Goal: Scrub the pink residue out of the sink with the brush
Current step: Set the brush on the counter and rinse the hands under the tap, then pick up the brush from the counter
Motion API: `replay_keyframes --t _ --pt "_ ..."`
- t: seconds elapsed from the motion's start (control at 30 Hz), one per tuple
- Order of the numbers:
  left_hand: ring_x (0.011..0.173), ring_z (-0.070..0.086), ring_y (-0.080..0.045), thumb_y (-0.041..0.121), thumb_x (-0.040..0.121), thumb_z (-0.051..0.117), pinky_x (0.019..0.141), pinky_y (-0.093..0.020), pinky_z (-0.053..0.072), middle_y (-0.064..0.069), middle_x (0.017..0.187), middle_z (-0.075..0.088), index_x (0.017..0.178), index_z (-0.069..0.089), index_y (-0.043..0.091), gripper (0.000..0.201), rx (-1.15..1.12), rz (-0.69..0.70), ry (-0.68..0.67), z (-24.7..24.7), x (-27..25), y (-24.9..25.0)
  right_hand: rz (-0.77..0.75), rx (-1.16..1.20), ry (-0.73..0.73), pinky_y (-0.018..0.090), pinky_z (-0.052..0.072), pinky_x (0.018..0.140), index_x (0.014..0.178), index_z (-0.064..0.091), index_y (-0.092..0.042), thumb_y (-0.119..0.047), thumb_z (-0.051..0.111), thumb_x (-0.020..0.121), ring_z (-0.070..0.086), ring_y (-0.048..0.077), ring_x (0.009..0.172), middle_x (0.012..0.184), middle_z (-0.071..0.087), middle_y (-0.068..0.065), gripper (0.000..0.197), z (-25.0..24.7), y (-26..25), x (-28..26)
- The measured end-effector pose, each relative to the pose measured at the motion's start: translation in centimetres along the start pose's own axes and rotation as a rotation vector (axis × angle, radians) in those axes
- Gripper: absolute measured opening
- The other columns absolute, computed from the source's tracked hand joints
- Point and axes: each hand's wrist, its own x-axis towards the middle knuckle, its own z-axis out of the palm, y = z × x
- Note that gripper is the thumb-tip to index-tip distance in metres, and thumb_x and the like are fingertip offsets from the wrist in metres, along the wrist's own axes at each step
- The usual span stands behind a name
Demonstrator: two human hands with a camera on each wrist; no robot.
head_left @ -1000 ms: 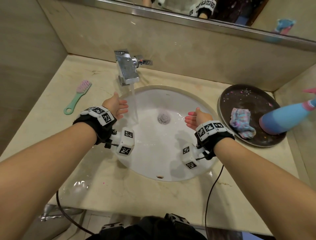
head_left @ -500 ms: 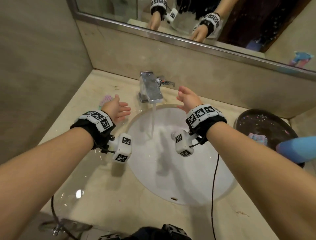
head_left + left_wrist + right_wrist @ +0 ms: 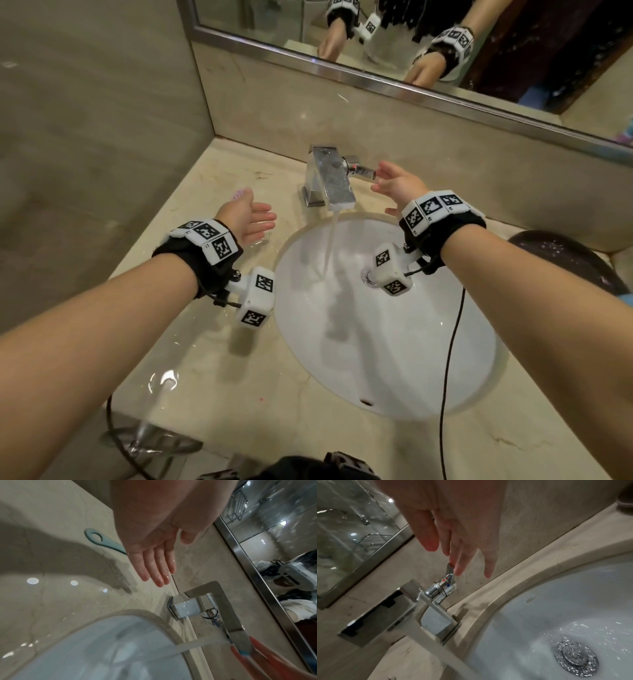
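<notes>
Reaching away from the sink [image 3: 394,359], the right hand [image 3: 397,186] now meets the tap lever [image 3: 449,570] with straight fingers, grasping nothing. Left hand [image 3: 246,219] hovers slack over the brush [image 3: 102,541] on the counter; water runs, so rinsing looks nearly finished.

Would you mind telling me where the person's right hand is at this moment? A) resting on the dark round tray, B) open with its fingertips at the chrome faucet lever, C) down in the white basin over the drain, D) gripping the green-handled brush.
B: the right hand is open, its fingertips at the chrome faucet lever, while water runs into the white basin; the green-handled brush lies untouched on the counter.
</notes>
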Motion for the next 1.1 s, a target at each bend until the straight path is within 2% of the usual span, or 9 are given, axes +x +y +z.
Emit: replay_keyframes --t 0.07,0.1,0.2,0.27,0.4,0.53,0.77,1.0,1.1 --pt "0.089 0.061 -0.018 0.045 0.101 0.022 0.084 -0.03 0.046 -0.011 0.123 0.061 0.116 0.056 0.007 0.053 0.004 -0.002 0.008 0.0 -0.1 -0.1 -0.012 0.035 -0.012 0.007 0.038 0.062 0.144 0.032 -0.009 0.009 0.036 0.095 0.05 0.017 0.111 0.144 0.042 0.007 0.053 0.0 -0.2 -0.4" --pt "0.086 0.062 -0.017 0.044 0.101 0.023 0.082 -0.029 0.046 -0.011 0.123 0.061 0.114 0.056 0.008 0.051 0.007 -0.001 0.011 0.1 -0.2 -0.1 -0.013 0.042 -0.026 0.008 0.038 0.064 0.144 0.032 -0.011 0.008 0.036 0.095 0.049 0.015 0.106 0.143 0.044 0.006 0.053 0.1 -0.1 -0.5" --pt "0.082 0.061 -0.015 0.044 0.101 0.022 0.088 -0.031 0.045 -0.012 0.123 0.061 0.108 0.057 0.008 0.05 0.01 0.0 0.015 0.4 -0.4 -0.2 0.011 0.024 -0.096 0.037 0.035 0.103 0.145 0.031 -0.027 -0.003 0.039 0.097 0.046 0.013 0.117 0.143 0.044 -0.009 0.054 0.1 0.6 -0.6" --pt "0.078 0.061 -0.013 0.043 0.101 0.023 0.081 -0.029 0.047 -0.012 0.123 0.061 0.097 0.058 0.011 0.048 0.012 0.006 0.022 0.7 -0.5 -0.2 0.019 0.008 -0.112 0.047 0.032 0.107 0.146 0.026 -0.028 -0.008 0.041 0.098 0.043 0.015 0.124 0.143 0.044 -0.01 0.054 -0.2 0.9 -0.9" --pt "0.077 0.061 -0.012 0.042 0.101 0.024 0.081 -0.028 0.046 -0.01 0.123 0.061 0.089 0.057 0.013 0.046 0.012 0.013 0.026 1.1 -0.9 -0.2 0.038 0.089 -0.033 0.039 0.043 0.092 0.143 0.033 -0.02 -0.008 0.043 0.097 0.051 0.016 0.104 0.134 0.052 0.001 0.049 -1.5 1.2 -1.8" --pt "0.075 0.06 -0.012 0.041 0.101 0.025 0.08 -0.024 0.045 -0.011 0.122 0.062 0.085 0.056 0.014 0.045 0.015 0.032 0.049 1.1 -1.4 -0.2 0.075 0.104 -0.035 0.03 0.047 0.073 0.123 0.054 -0.011 -0.009 0.047 0.095 0.061 0.016 0.08 0.097 0.065 0.0 0.029 -3.0 2.2 -2.1" --pt "0.084 0.061 -0.016 0.04 0.101 0.026 0.078 -0.024 0.045 -0.012 0.124 0.061 0.089 0.058 0.012 0.044 -0.004 0.047 0.083 -0.6 -2.7 -0.4 0.147 0.134 -0.092 0.027 0.048 0.07 0.081 0.059 -0.013 -0.014 0.05 0.092 0.054 0.013 0.06 0.071 0.059 0.001 0.014 -1.0 3.1 -3.0" --pt "0.076 0.06 -0.011 0.044 0.101 0.021 0.092 -0.032 0.044 -0.011 0.124 0.06 0.089 0.057 0.013 0.05 -0.073 0.043 0.172 -4.7 -3.3 -1.0 0.162 0.048 -0.201 0.025 0.046 0.062 0.079 0.058 -0.011 -0.013 0.051 0.091 0.047 0.012 0.054 0.064 0.051 0.001 0.015 5.0 2.8 -3.7" --pt "0.074 0.058 -0.01 0.043 0.102 0.02 0.075 -0.025 0.046 -0.012 0.126 0.059 0.108 0.057 0.008 0.051 -0.102 0.027 0.208 -6.6 -3.2 -1.6 0.198 0.004 -0.266 0.024 0.043 0.062 0.076 0.057 -0.012 -0.014 0.047 0.094 0.041 0.01 0.052 0.062 0.046 0.0 0.021 8.3 3.2 -4.1"
